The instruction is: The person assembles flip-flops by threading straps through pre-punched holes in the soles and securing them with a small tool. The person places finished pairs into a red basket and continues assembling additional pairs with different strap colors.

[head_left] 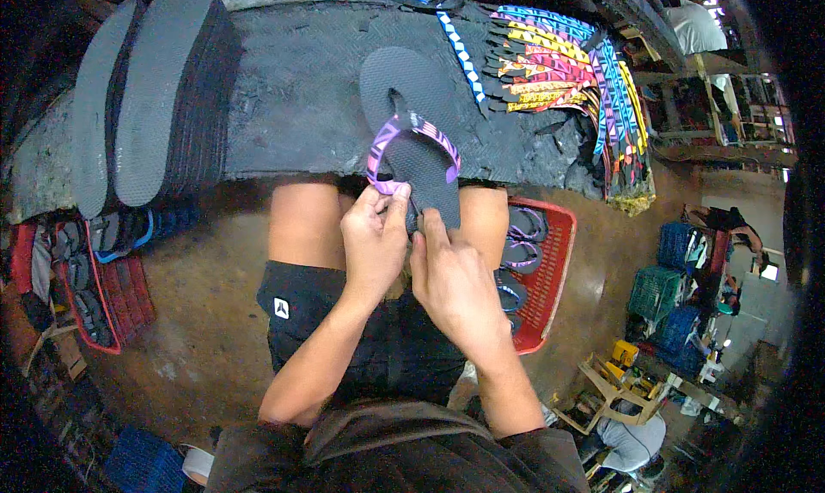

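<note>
1. The left hand point(375, 231) pinches the purple patterned strap point(381, 153) between thumb and fingers at the near left edge of the dark sole point(421, 162). The right hand point(451, 278) lies at the sole's near end, index finger extended onto it; whether its other fingers clamp anything I cannot tell.

2. The sole lies tilted, its far part on the workbench point(296, 80) and its near end over the lap. The strap arches over its middle, meeting it at the right edge.

3. To work this well, I judge, the sole should be braced firmly, the strap kept untwisted, and the pull made steady and close to the strap's end, so the rubber does not tear.

4. Nearer the body than the sole, the black shorts point(301, 304) carry a white patch point(281, 307) with a dark emblem; no lettering is readable.

5. Right of the sole's near end, a red crate point(563, 252) holds strapped sandals point(526, 225).

6. Beyond, on the bench, stacked soles point(168, 89) stand left of the sole; bright straps point(550, 63) lie right, their print showing patterns, no legible words.
</note>
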`<state>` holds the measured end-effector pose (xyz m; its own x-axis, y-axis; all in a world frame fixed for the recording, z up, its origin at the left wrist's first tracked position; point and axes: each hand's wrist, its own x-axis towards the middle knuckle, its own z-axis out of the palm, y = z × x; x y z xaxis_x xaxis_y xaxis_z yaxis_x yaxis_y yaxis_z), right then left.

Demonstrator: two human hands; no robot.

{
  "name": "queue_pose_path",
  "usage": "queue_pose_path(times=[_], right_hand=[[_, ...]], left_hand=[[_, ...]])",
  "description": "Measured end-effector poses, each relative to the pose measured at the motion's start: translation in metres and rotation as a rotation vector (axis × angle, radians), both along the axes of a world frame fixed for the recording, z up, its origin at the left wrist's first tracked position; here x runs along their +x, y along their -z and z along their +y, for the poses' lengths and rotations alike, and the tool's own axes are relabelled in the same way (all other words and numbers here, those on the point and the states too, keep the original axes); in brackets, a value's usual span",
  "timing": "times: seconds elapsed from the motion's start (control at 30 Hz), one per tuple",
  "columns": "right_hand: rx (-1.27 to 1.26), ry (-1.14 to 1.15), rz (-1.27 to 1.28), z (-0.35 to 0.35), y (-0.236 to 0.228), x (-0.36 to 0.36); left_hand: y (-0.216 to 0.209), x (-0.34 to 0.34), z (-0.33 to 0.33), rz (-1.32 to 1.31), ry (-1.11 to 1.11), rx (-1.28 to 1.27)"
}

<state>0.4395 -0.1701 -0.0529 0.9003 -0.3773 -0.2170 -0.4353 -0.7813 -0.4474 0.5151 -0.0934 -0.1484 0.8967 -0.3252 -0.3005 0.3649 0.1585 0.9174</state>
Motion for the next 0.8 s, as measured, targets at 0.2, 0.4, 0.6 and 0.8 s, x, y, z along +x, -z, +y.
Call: queue_pose_path(times=[0.2, 0.4, 0.6, 0.8], right_hand=[[-0.094, -0.368, 0.047, -0.038, -0.012, 0.058], [-0.272, -0.39, 0.071, -0.042, -0.095, -0.012], [0.915, 0.522, -0.42, -0.079, -0.023, -0.052], [1.353, 0.305, -0.528, -0.037, 0.044, -0.03]], left_hand=[[0.008, 0.005, -0.003, -0.085, -0.027, -0.078], [0.013, 0.009, -0.001, 0.068, 0.013, -0.08], [-0.023, -0.007, 0.006, -0.092, -0.097, -0.045], [-0.073, -0.038, 0.014, -0.106, 0.06, -0.071]])
